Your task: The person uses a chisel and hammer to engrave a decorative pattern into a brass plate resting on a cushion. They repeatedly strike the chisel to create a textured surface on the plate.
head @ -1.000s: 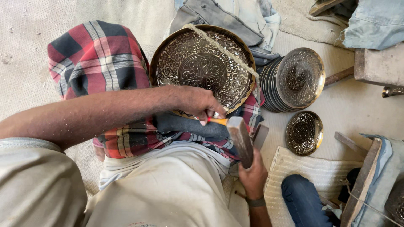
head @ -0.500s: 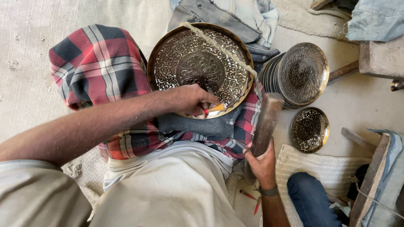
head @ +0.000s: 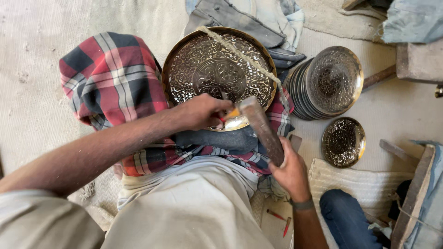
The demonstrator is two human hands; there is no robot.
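Observation:
A large round engraved metal plate leans on a red plaid cloth over my lap, with a rope running across it. My left hand is closed on a small chisel with an orange tip, set against the plate's lower rim. My right hand grips a wooden mallet, whose head meets the chisel's end.
A stack of engraved plates stands on edge at right, with a small engraved dish below it. Red-tipped tools lie on the floor by my right wrist. A woven mat, wooden pieces and blue cloth sit at lower right.
The mallet swung up and away to the right, then came back down onto the chisel. My left hand stayed holding the chisel at the plate's rim.

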